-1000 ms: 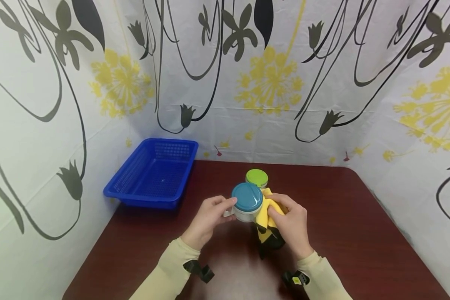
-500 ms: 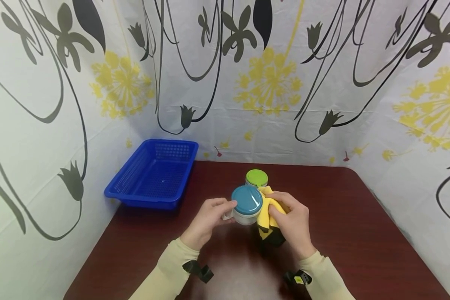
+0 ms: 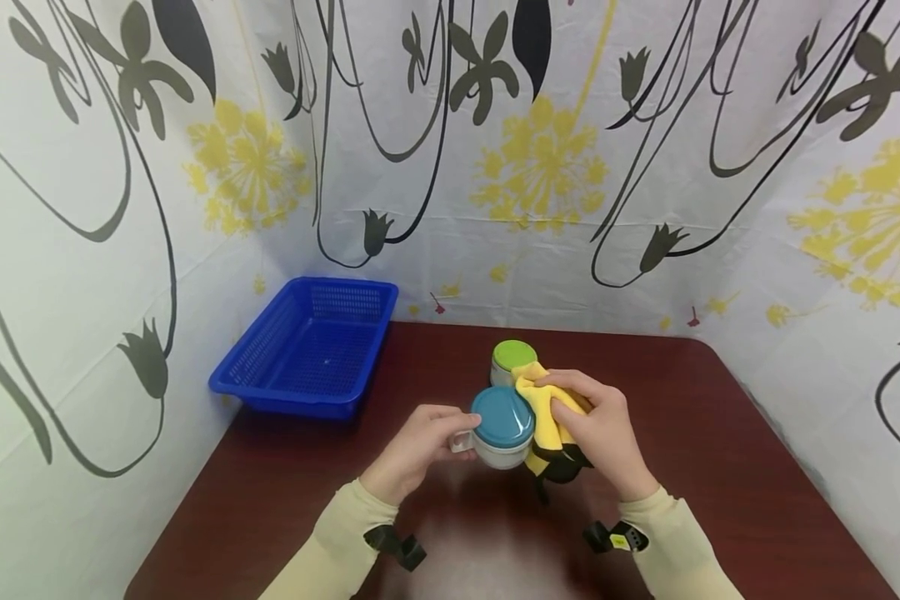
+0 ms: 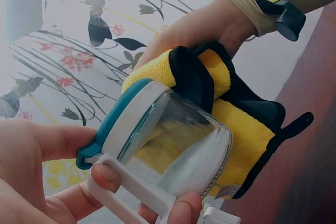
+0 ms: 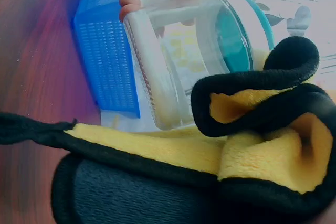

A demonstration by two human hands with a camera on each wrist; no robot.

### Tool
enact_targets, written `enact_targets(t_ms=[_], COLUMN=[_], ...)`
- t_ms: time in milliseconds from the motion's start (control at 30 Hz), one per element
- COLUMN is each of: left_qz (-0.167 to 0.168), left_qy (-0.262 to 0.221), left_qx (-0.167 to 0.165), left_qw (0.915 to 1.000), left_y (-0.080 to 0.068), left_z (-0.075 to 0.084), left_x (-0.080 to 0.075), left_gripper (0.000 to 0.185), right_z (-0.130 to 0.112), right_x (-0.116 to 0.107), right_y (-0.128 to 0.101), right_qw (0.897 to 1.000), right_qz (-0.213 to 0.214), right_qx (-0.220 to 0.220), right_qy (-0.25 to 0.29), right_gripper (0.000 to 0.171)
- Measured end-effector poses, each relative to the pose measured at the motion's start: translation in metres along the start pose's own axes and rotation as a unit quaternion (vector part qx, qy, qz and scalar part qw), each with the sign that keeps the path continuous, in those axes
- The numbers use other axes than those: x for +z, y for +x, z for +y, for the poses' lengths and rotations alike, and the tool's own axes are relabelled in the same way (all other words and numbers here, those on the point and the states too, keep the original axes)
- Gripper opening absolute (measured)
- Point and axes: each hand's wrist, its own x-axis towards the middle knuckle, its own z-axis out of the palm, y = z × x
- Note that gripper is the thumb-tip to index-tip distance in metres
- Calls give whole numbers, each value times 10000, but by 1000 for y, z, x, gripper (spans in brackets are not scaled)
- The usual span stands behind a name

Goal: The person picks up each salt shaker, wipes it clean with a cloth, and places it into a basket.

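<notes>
Your left hand (image 3: 417,450) has the glass jar with the teal lid (image 3: 502,427) lifted off the table (image 3: 720,467), roughly dead centre of the head view. The fingers are curled round its white plastic handle (image 4: 137,186), and in the left wrist view your thumb sits against the lid's rim while two fingertips hook under the handle bar. The jar is tipped, lid facing up and toward you.

Your right hand (image 3: 603,433) is bunched around the yellow cloth with black trim (image 3: 549,417) and pressing it onto the jar's side at 3 o'clock, so cloth and glass are touching. The right wrist view shows the cloth folded over itself right against the clear wall. A black loop of it dangles below the hand.

Writing-wise, there's nothing readable on the jar. There's a small white tag at the cloth's lower edge in the left wrist view, too small to make out.

The jar with the green lid (image 3: 513,357) stands just behind, at 12 o'clock, very close to your right fingertips and the cloth. The blue basket (image 3: 311,346) sits at 10 o'clock by the left wall, well apart. Bare table runs out to 3 o'clock and toward you at 6.
</notes>
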Motion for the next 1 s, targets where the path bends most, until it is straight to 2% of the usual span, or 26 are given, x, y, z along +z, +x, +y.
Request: enact_targets(t_ms=[267,433,567,1000], left_qz=[-61,3,9,-114], left_qy=[43,25,8,-106], left_qx=[101,208,149,-41], left_qw=[9999,9998,9999,9999], left_y=[-3,-3,-4,-1], left_z=[5,8,8,1], left_x=[1,2,2,5], left_gripper=[41,42,42,34], right_z=[21,39,50,58], right_x=[-6,-1,5,1], right_y=[4,3,-1,-3], right_qw=[9964,9875,9790,9798], right_qz=[-595,-950,-1129,-1112], right_qx=[310,910,1368,1241], right_qy=[515,874,1006,1106], right_gripper=[27,26,28,24])
